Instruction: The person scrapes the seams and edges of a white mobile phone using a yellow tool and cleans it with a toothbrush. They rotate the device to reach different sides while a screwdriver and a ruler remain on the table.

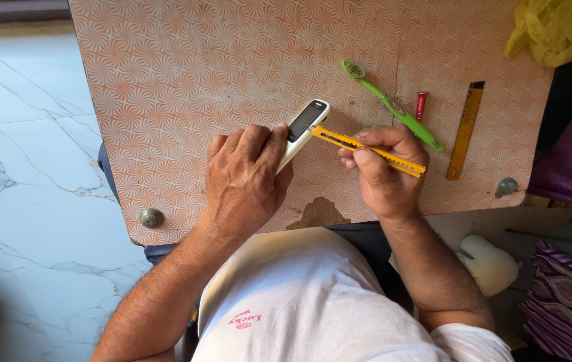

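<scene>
I am gripping the small white phone [305,127] in my left hand [242,177], fingers wrapped round its body, near the middle of the tabletop [165,80]. My right hand [380,171] is pinching the yellow utility knife [366,149], its tip touching the phone's edge. The casing looks closed, so the prying seems barely begun. The green toothbrush [393,107], the red piece [421,105] and the yellow ruler [465,131] are lying untouched toward the right edge.

the board [185,80] on my lap is orange and white in a swirling fan pattern. at twelve o'clock from my left hand [242,181] sits a white phone [304,129] with a black screen. my right hand [380,171] has a yellow knife [366,150]. at one o'clock lie a green toothbrush [393,107], a red screwdriver [421,105] and a yellow ruler [466,131]. the bag [554,27] is yellow, the floor [25,167] white veined marble.
</scene>
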